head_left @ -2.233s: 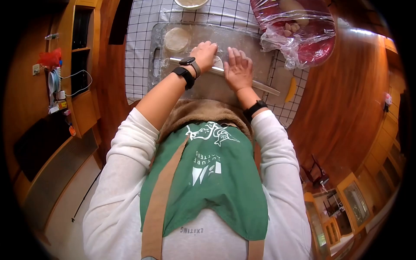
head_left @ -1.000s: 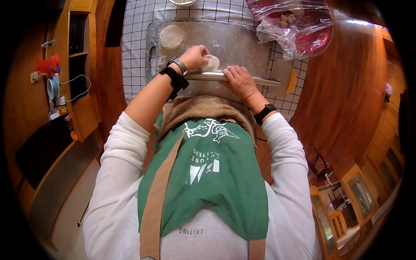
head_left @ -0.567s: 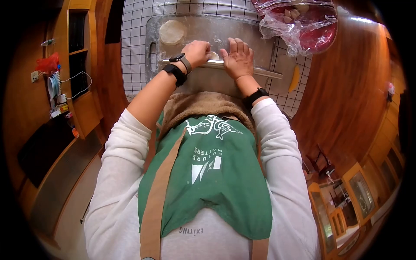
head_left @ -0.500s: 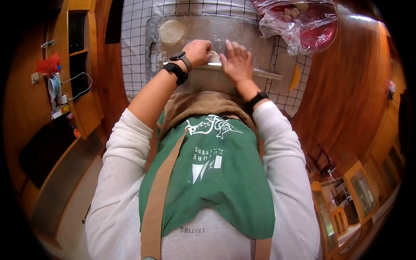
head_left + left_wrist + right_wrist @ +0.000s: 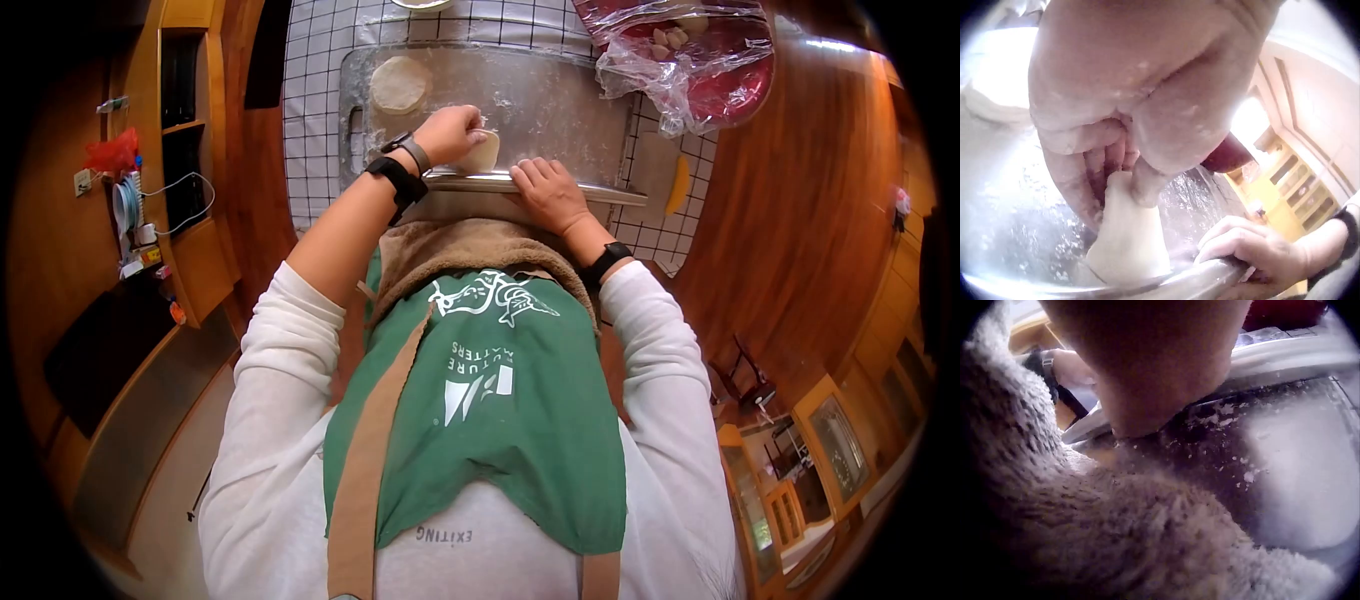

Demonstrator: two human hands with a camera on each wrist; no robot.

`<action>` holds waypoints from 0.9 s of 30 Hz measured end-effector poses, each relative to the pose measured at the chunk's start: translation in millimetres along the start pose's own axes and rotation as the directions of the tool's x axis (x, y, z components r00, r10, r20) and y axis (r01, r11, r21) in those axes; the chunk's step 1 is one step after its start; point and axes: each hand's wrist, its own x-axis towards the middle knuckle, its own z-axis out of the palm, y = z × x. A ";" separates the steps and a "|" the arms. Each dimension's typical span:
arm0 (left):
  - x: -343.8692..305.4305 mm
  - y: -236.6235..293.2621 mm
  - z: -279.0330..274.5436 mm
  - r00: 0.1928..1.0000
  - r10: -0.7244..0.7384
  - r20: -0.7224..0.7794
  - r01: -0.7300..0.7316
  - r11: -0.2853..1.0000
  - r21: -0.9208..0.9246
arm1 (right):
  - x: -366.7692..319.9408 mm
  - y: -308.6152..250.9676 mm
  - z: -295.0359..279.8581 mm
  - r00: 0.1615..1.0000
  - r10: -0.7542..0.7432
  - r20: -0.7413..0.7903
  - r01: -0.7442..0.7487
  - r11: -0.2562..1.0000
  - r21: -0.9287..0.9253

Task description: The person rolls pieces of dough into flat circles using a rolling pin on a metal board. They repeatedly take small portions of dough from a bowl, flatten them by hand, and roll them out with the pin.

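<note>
Between thumb and fingers, my left hand [image 5: 450,134] pinches the edge of a small dough wrapper [image 5: 484,152]. The left wrist view shows this dough [image 5: 1134,240] stretched upward from the pinch, its lower end close by the metal rolling pin [image 5: 1200,281]. My right hand [image 5: 553,193] grips the rolling pin [image 5: 612,194], fingers curled over it, at the near side of the floured board [image 5: 570,105]. In the right wrist view the right hand [image 5: 1154,369] hides its own fingers and the pin's grip.
Round dough wrappers [image 5: 401,84] lie at the board's far left corner. Beyond its right corner stands a red basin [image 5: 745,95] under clear plastic, with dough pieces inside. A yellow curved object [image 5: 677,185] lies right of the board, and a bowl [image 5: 424,4] at the back.
The rolling pin has come back toward the body, off the dough, which now shows more fully. The right hand has gone from flat, spread fingers to curled over the pin.
</note>
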 end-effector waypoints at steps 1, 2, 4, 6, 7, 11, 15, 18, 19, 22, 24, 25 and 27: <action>-0.7 -5.8 2.8 1.000 -0.001 0.001 0.001 1.000 0.001 | 0.4 1.0 -7.7 1.000 -0.013 -0.018 0.014 0.999 0.030; 0.8 -15.4 6.5 0.995 -0.084 0.059 0.091 0.986 -0.138 | 2.6 2.5 -14.0 0.999 -0.023 -0.040 0.025 0.998 0.056; -1.9 -17.4 7.3 0.962 -0.198 0.190 0.249 0.920 -0.301 | 7.8 4.6 -16.9 0.999 -0.017 -0.032 0.019 0.997 0.068; -3.0 -15.8 10.3 0.974 -0.141 0.178 0.198 0.909 -0.366 | 8.8 6.1 -16.5 1.000 -0.011 -0.025 0.013 0.997 0.081; -3.7 -15.1 10.5 0.983 -0.086 0.160 0.148 0.891 -0.430 | 9.5 6.4 -15.6 1.000 -0.023 0.019 0.022 0.997 0.071; -8.2 7.3 -3.5 0.968 -0.031 0.250 0.180 0.777 -0.604 | 7.4 1.3 -14.3 0.997 -0.058 0.060 0.050 0.991 0.126; -7.9 -9.6 9.0 0.986 -0.151 0.070 0.166 0.884 -0.438 | 1.2 2.8 -12.8 0.992 -0.072 0.105 0.064 0.995 0.076; -9.5 -5.3 7.6 0.978 -0.206 -0.043 0.191 0.957 -0.220 | 2.7 4.7 -12.7 0.999 -0.046 -0.004 0.046 0.993 0.111; -9.3 -3.1 6.5 0.978 -0.206 -0.041 0.193 0.956 -0.219 | 3.9 5.2 -13.3 0.999 -0.035 -0.005 0.036 0.994 0.106; -8.1 5.6 5.8 0.983 -0.173 -0.057 0.170 0.984 -0.054 | 7.9 4.8 -13.2 1.000 0.001 0.029 -0.004 0.995 0.101; -6.1 7.3 6.6 0.989 -0.124 -0.077 0.129 0.990 0.064 | 15.3 7.1 -11.4 0.998 0.024 0.060 -0.030 0.995 0.094; -5.4 8.2 6.3 0.989 -0.125 -0.077 0.130 0.989 0.063 | 20.3 8.4 -9.2 0.995 0.086 0.059 -0.092 0.991 0.101; -4.7 9.2 5.8 0.994 -0.051 -0.100 0.070 0.979 0.194 | 34.6 10.3 -4.7 0.987 0.147 0.061 -0.153 0.982 0.110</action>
